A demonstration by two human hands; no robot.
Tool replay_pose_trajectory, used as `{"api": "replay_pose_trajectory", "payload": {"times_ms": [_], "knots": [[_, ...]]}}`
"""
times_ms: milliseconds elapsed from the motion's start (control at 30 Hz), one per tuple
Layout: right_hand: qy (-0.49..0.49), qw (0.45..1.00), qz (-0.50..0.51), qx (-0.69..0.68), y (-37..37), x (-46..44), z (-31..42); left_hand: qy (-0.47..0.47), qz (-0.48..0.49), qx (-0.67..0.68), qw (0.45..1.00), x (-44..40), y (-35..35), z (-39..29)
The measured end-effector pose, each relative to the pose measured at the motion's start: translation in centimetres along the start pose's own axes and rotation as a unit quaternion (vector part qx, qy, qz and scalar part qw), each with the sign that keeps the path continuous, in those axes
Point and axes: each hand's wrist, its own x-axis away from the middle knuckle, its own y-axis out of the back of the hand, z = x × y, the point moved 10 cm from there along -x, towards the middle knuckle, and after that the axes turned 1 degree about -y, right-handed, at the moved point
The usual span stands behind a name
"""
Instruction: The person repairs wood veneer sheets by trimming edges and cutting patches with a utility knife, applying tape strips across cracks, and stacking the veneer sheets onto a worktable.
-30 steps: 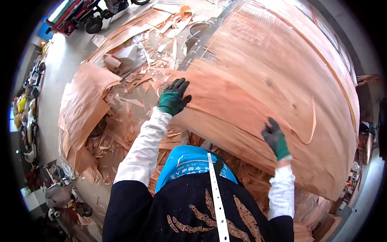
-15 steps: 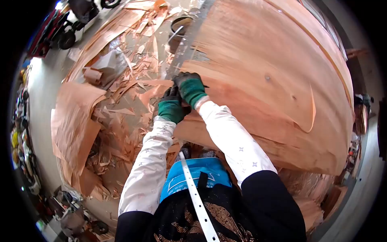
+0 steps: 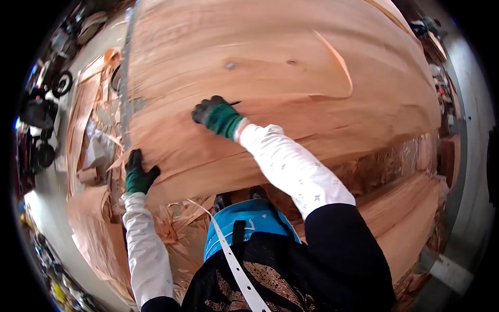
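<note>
A wide stack of wood veneer sheets (image 3: 270, 49) lies before me. My right hand (image 3: 215, 115), in a green and dark grey glove, is closed over the middle of the top sheets. A thin dark tool (image 3: 235, 102) pokes out of that fist; the rest of it is hidden by the glove. My left hand (image 3: 139, 171), gloved alike, rests at the left edge of the veneer with thumb and fingers apart. A darker, reddish veneer piece (image 3: 176, 136) with a ragged edge lies between the hands. Farther right, a loose strip (image 3: 338, 62) curls up from the surface.
A grey metal edge (image 3: 125, 78) runs along the stack's left side. Torn veneer scraps (image 3: 179, 229) litter the floor near my feet. A large bent veneer sheet (image 3: 93, 223) lies at left, and another veneer stack (image 3: 400, 218) stands at right. Parked vehicles (image 3: 44, 125) are beyond.
My hands were together at the left edge and are now apart. The right has moved right across the veneer; the left has opened at the edge. The view has shifted to the right.
</note>
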Motion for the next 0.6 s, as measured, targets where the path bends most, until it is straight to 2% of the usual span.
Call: {"api": "replay_pose_trajectory", "payload": {"times_ms": [33, 100, 133, 167, 200, 233, 267, 300, 333, 367, 400, 433, 467, 500, 533, 567, 600], "knots": [[-0.032, 0.999, 0.032, 0.024, -1.0, 2.3, -2.8, 0.007, 0.010, -0.009, 1.000, -0.1, -0.2, 0.2], [-0.051, 0.996, 0.027, 0.071, 0.0, 8.5, -7.8, 0.032, 0.032, -0.015, 0.999, -0.2, -0.1, -0.1], [-0.082, 0.990, 0.109, 0.038, -0.7, 11.4, -10.9, 0.046, 0.043, -0.019, 0.998, -0.2, 0.2, -0.6], [-0.117, 0.988, 0.089, 0.056, 0.9, 14.7, -13.3, 0.044, 0.048, -0.034, 0.997, -0.2, 0.2, -0.9], [-0.117, 0.990, 0.022, 0.071, 2.1, 18.4, -15.0, 0.043, 0.052, -0.049, 0.997, -0.4, 0.2, -0.9], [-0.158, 0.980, 0.079, 0.093, 1.7, 21.8, -17.1, 0.043, 0.056, -0.064, 0.995, -0.5, 0.1, -0.9], [-0.173, 0.979, 0.033, 0.103, 3.1, 25.3, -18.3, 0.038, 0.055, -0.060, 0.996, -0.6, 0.0, -0.9], [-0.233, 0.964, 0.083, 0.102, 3.9, 28.5, -19.6, 0.032, 0.053, -0.056, 0.996, -0.7, -0.1, -0.8], [-0.255, 0.963, 0.051, 0.067, 5.4, 31.4, -20.7, 0.029, 0.051, -0.050, 0.997, -0.5, -0.1, -0.8], [-0.297, 0.934, 0.172, 0.098, 5.1, 34.1, -21.6, 0.031, 0.056, -0.048, 0.997, -0.4, -0.1, -0.9], [-0.285, 0.949, 0.050, 0.129, 5.4, 37.7, -22.0, 0.036, 0.059, -0.044, 0.997, -0.5, -0.1, -1.1], [-0.341, 0.919, 0.162, 0.116, 4.7, 40.2, -23.1, 0.044, 0.059, -0.040, 0.997, -0.6, 0.0, -0.9], [-0.333, 0.921, 0.147, 0.138, 5.1, 42.1, -23.1, 0.013, 0.046, -0.089, 0.995, -0.9, -0.9, 0.9], [-0.370, 0.908, 0.143, 0.136, 4.7, 43.8, -24.1, 0.008, 0.048, -0.046, 0.998, -0.8, -2.0, 2.9], [-0.350, 0.935, 0.048, 0.032, 6.2, 44.1, -24.0, 0.067, 0.086, -0.045, 0.993, -0.1, 0.1, -0.6], [-0.398, 0.914, 0.076, 0.013, 7.3, 42.8, -24.0, 0.044, 0.082, -0.050, 0.994, -0.2, -1.0, 1.1], [-0.415, 0.909, -0.003, -0.043, 9.9, 40.4, -22.6, 0.014, 0.089, -0.076, 0.993, -0.6, -1.7, 2.4]]}}
